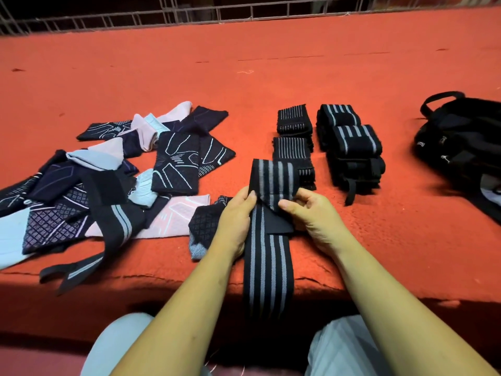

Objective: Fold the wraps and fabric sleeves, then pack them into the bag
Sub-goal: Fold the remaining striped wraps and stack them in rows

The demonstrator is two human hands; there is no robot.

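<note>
Hanging over near edge of red felt surface: long black grey-striped elastic wrap, top folded back. Gripped at the fold by left hand and right hand, fingers curled, thumbs on top. Left: loose pile of navy, pink, pale-blue fabric sleeves. Beyond: folded black striped wraps. Far right: black fabric bag.

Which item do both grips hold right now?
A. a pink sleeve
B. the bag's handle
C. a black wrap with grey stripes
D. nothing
C: the left grip and right grip both pinch the wrap at its fold, while the bag lies untouched at the far right.
</note>
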